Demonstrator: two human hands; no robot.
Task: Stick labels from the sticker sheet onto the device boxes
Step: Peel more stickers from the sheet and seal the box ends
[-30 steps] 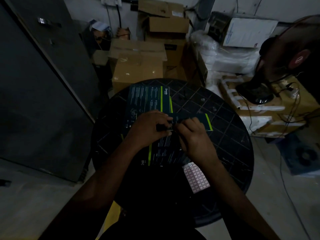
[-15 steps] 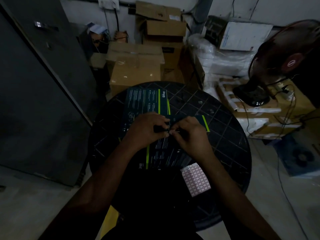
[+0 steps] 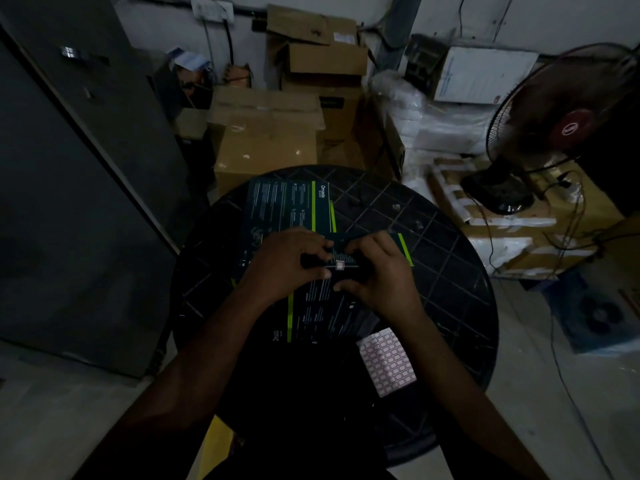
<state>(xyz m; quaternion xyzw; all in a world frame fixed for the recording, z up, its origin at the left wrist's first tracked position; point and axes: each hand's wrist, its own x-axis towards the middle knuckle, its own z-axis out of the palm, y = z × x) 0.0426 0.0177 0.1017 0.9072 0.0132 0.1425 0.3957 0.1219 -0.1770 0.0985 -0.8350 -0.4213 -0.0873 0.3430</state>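
Meanwhile both grips, left hand (image 3: 289, 261) and right hand (image 3: 379, 271), clamp a device box (image 3: 341, 259); sticker sheet (image 3: 386, 362) nearby.

Both hands meet over dark boxes on a round black table (image 3: 450, 271). The left hand (image 3: 287, 261) and right hand (image 3: 381, 275) hold the middle box (image 3: 341, 259), which carries a small white label (image 3: 339, 265). The sticker sheet (image 3: 386, 362) lies near the right forearm.

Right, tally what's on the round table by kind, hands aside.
Device boxes: 3, far one, near one and the one held on edge
Sticker sheets: 1
Single labels: 1, on the held box's edge
Total: 5
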